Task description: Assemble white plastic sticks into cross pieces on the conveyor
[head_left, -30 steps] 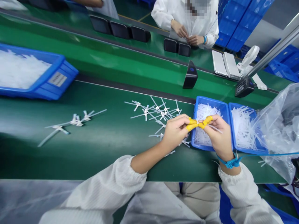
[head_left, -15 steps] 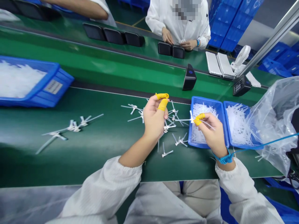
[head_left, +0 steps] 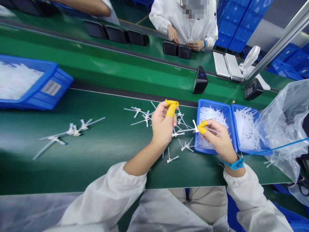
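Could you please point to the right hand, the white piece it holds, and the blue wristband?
Right hand (head_left: 218,137): head view, its middle.
White piece (head_left: 195,128): head view, its body.
Blue wristband (head_left: 235,165): head view, its strap.

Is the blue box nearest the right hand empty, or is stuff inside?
Not empty: the blue box holds many thin white pieces, showing past the right hand. How deep, I can't tell.
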A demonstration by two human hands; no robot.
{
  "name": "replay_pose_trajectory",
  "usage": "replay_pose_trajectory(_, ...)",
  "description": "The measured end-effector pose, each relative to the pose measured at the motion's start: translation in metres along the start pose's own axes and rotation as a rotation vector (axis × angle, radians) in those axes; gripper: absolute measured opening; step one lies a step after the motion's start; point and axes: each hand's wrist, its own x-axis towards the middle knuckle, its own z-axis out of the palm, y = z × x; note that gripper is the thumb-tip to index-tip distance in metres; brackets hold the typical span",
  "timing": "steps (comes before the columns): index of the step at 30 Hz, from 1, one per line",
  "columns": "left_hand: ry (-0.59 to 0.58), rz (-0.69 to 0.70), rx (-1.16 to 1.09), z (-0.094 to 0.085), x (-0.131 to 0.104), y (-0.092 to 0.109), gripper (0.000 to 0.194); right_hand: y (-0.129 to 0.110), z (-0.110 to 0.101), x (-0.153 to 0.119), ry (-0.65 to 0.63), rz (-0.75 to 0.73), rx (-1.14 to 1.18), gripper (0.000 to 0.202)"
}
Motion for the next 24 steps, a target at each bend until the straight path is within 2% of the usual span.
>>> replay_pose_trajectory(3, -0.004, 0.006, -0.004, 0.000, -0.001, -0.001, 0.028, -0.003, 0.000, -0.001, -0.065, 0.046, 0.058, 0.017)
replay_pose_trajectory(13, -0.021, -0.019, 0.022, 0.003, -0.005, -0.001, 0.024, -0.004, -0.005, -0.001, -0.091, 0.135, 0.234, 0.032)
replay_pose_trajectory(17, -0.052, -0.019, 0.052, 0.002, -0.008, -0.003, 0.020, -0.007, -0.005, 0.000, -0.133, 0.126, 0.298, 0.032)
replay_pose_trajectory(24, -0.044, -0.015, 0.038, 0.001, -0.005, -0.005, 0.023, -0.011, -0.005, -0.001, -0.187, 0.094, 0.263, 0.028)
